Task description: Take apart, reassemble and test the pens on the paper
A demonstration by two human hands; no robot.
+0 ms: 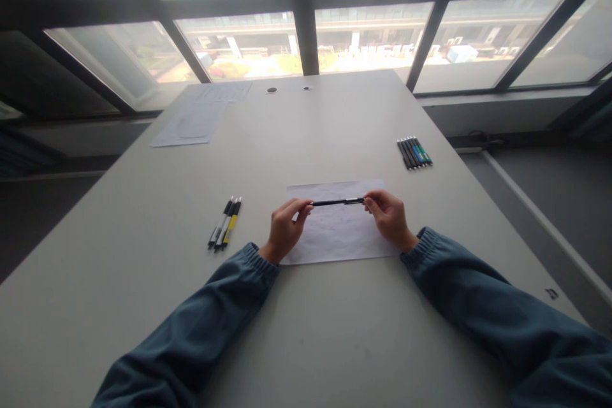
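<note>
Between both hands a black pen (337,202) is held level above a sheet of white paper (344,242). My left hand (285,226) pinches its left end with thumb and fingertips. At the other end, where the clip shows, my right hand (388,217) is closed on it. Three pens (225,223), with black, white and yellow parts, lie side by side left of the paper. Farther off to the right, a neat row of several pens (414,153) shows black, blue and green barrels. The paper bears faint marks too weak to read.
Papers (196,118) lie at the table's far left. Two round holes, one of them a dark-centred grommet (271,90), sit near the far edge of the white table (306,134). Framed windows stand beyond it. A small dark mark (551,293) is by the right edge.
</note>
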